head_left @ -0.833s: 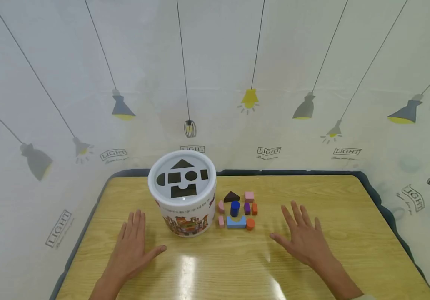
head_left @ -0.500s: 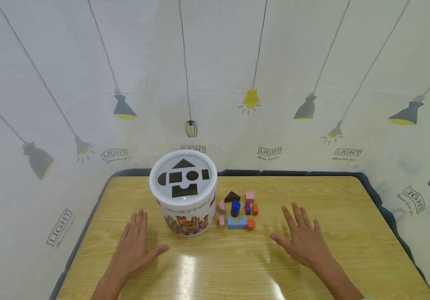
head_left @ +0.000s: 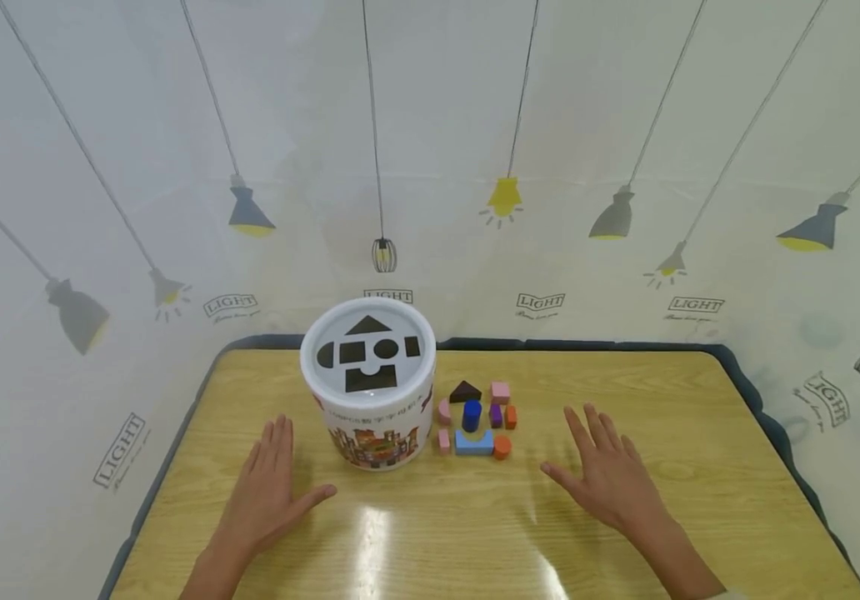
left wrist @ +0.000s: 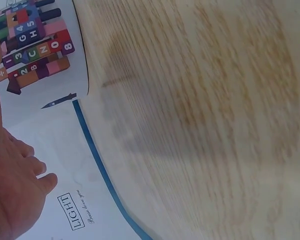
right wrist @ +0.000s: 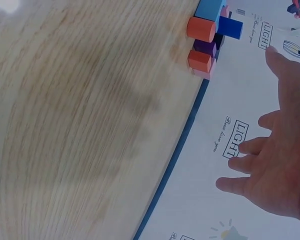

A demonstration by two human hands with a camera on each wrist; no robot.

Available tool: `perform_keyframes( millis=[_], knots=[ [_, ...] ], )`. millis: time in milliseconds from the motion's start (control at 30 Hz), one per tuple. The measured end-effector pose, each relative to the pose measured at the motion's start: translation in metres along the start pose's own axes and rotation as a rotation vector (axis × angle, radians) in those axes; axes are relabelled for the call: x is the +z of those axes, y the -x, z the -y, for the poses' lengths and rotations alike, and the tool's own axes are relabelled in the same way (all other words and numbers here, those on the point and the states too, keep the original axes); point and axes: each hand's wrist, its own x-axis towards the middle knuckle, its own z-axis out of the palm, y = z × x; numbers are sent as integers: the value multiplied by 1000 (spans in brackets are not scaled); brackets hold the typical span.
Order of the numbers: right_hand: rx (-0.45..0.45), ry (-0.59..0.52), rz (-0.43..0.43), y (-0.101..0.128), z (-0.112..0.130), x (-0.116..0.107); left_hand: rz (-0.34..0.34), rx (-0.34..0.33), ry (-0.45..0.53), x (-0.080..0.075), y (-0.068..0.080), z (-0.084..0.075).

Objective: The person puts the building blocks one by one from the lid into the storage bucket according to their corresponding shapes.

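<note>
My left hand is held flat over the table, fingers straight and thumb spread, to the left of a white bucket. Shaped holes are cut in the bucket's lid. Right of the bucket sits a group of small toy blocks: a dark triangle, a blue cylinder, a light blue block with a curved notch, an orange round block, a pink block and several others. My right hand is spread to the right of these blocks. Neither hand holds anything.
The wooden table has a dark edging along its back and sides. Behind it hangs a pale wall covering printed with lamps and the word LIGHT. The bucket is the tallest thing on the table.
The head view has shifted very slightly. Both hands, the bucket and the blocks keep their places.
</note>
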Motion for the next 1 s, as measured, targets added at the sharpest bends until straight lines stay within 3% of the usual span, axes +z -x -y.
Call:
perform_keyframes(
  millis=[267, 533, 667, 867, 1000],
  knots=[
    [-17, -56, 0, -12, 9, -2, -12, -15, 35, 1, -7, -3],
    [32, -115, 44, -25, 21, -5, -43, -40, 127, 6, -17, -5],
    [65, -140, 68, -30, 26, -2, -44, -70, 274, 10, -20, -7],
    [115, -197, 69, -38, 29, 2, 0, -219, 566, 14, -26, -13],
    [160, -289, 94, -40, 27, 4, -4, -275, 715, 20, -31, -16]
  ],
)
